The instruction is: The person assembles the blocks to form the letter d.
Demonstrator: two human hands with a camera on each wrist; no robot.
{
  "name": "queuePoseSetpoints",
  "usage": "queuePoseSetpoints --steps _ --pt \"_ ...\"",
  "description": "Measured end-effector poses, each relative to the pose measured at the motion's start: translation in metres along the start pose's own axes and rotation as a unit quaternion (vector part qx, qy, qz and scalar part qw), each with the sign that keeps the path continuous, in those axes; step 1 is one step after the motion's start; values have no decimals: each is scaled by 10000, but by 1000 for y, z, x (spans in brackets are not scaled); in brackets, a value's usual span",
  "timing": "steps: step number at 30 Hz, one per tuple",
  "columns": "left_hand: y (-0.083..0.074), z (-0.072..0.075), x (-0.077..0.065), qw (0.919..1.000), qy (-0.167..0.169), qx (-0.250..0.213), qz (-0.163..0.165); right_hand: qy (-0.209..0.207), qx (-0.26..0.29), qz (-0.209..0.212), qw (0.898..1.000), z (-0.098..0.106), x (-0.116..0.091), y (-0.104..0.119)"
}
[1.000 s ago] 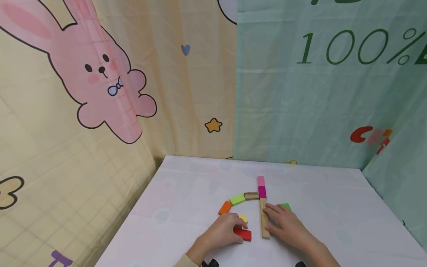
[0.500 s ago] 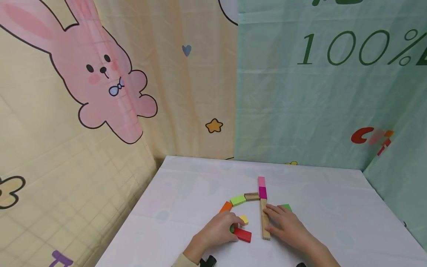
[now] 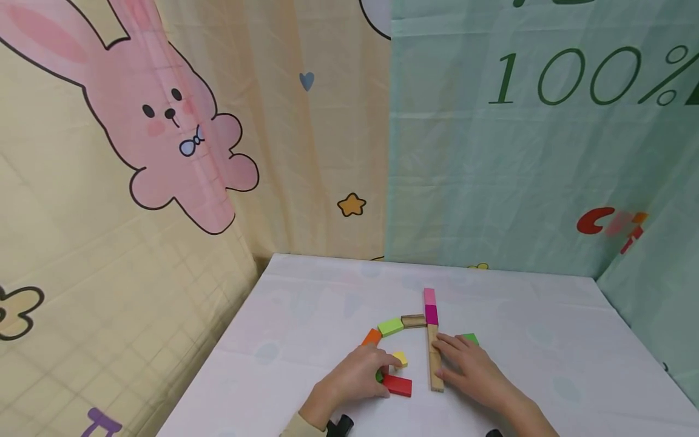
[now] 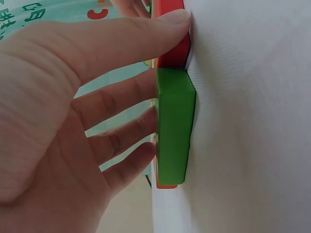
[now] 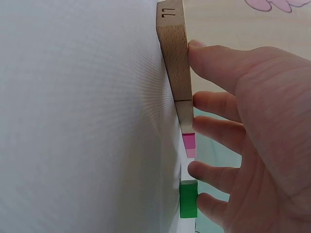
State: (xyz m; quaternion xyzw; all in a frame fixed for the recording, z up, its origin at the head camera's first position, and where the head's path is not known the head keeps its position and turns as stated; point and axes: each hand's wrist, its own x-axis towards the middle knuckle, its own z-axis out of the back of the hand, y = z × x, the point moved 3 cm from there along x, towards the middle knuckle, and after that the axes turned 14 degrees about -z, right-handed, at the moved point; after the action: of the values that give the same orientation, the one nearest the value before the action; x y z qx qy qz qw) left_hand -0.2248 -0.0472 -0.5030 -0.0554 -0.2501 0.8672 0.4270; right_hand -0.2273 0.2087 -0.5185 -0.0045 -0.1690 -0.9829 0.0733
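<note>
My left hand curves over the left end of a red wooden block. Its thumb lies against the red block's near side, while the index finger reaches over toward a small yellow block. Under the palm is a green block, mostly hidden from the head view and end to end with the red one. My right hand lies beside a column of plain wooden blocks, thumb and fingertips touching its right side, fingers fairly straight. Magenta and pink blocks continue the column upward.
A curve of blocks runs left from the column: brown, lime and orange. Another green block sits behind the right hand's fingers. White cloth covers the table, with printed curtains behind.
My left hand has drawn back slightly to the left, its thumb sliding along the red block and the green block's edge coming into view. The right hand stays in place.
</note>
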Motion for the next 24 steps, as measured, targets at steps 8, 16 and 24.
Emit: queuePoseSetpoints --steps 8,16,24 --pt "-1 0 -1 9998 126 123 -130 -15 -23 5 10000 -1 0 -1" --pt "-1 0 -2 9992 184 269 -224 -20 -45 -13 10000 0 0 -1" --pt "-3 1 -4 9987 206 341 -309 38 34 -32 10000 0 0 -1"
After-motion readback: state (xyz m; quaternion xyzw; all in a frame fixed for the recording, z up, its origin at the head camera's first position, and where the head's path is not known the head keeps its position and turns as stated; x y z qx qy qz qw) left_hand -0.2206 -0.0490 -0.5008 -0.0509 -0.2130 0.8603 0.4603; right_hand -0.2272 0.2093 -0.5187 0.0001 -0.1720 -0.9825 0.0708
